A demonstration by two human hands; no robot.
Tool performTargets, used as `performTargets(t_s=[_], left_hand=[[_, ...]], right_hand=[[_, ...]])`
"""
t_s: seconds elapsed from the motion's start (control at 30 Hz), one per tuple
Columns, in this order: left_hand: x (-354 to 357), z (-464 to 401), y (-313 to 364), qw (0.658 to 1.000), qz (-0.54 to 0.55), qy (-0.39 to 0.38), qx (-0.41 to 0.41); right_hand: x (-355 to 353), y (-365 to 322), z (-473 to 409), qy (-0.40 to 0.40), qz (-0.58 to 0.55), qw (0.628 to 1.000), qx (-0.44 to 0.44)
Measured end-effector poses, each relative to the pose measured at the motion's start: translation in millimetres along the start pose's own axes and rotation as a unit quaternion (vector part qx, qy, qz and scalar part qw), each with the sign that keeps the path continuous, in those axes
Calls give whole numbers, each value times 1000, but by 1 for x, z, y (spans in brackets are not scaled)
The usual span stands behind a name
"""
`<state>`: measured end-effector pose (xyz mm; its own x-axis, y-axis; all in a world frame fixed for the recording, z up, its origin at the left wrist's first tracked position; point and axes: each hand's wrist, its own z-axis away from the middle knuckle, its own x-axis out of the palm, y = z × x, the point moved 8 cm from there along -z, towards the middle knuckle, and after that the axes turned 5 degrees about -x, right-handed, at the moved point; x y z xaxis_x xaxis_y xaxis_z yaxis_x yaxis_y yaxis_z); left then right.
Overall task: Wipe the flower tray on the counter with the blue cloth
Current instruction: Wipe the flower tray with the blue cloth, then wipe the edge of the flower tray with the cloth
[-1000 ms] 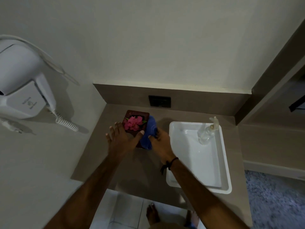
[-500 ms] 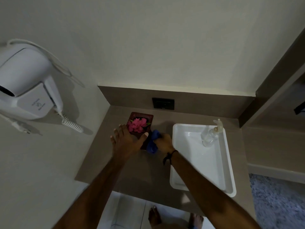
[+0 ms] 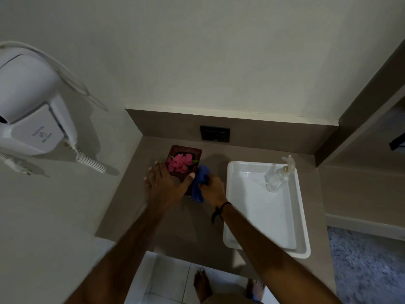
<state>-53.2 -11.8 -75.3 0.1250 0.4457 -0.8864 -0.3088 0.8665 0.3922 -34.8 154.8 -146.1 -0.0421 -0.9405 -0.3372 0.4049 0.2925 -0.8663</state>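
A dark brown square flower tray [image 3: 194,151] with pink flowers [image 3: 179,164] in it sits on the brown counter [image 3: 153,207] near the back wall. My left hand [image 3: 163,183] lies over the tray's near left part, fingers spread, thumb on the tray's right rim. My right hand [image 3: 213,189] grips a bunched blue cloth [image 3: 200,183] and presses it against the tray's right side. The tray's near edge is hidden under my hands.
A white rectangular tray [image 3: 301,216] with a clear pump bottle [image 3: 277,177] stands to the right. A black wall socket [image 3: 214,134] sits behind the flower tray. A white wall-mounted hair dryer [image 3: 32,113] with coiled cord hangs at the left. Floor tiles and bare feet show below.
The blue cloth has slid from the tray's far right side down toward its near right side, more bunched in my right hand. My left hand stays on the tray.
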Motion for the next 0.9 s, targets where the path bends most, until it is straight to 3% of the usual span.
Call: performTargets(t_s=[0.13, 0.23, 0.33, 0.53, 0.7, 0.77, 0.83, 0.9], left_hand=[[0, 2, 0, 1000, -8, -9, -1], [-4, 5, 2, 1000, -12, -8, 6], [-5, 5, 2, 1000, -16, -10, 9], [-3, 1, 1, 1000, 1, -5, 3], [-13, 3, 11, 999, -53, -9, -1], [-28, 17, 33, 996, -15, 64, 62], [-33, 39, 61, 978, 91, 106, 153], [-12, 61, 84, 959, 205, 14, 198]], right_hand=[[8, 9, 0, -5, 82, 996, 34], [7, 6, -4, -5, 80, 995, 55], [-2, 5, -9, -8, 31, 996, 88], [-26, -21, -1, -26, -117, 990, 69], [-68, -22, 18, -28, -203, 974, 100], [-85, -18, 33, -25, -274, 956, 103], [-108, -8, 50, -8, -333, 938, 100], [-126, 1, 66, -11, -386, 916, 105]])
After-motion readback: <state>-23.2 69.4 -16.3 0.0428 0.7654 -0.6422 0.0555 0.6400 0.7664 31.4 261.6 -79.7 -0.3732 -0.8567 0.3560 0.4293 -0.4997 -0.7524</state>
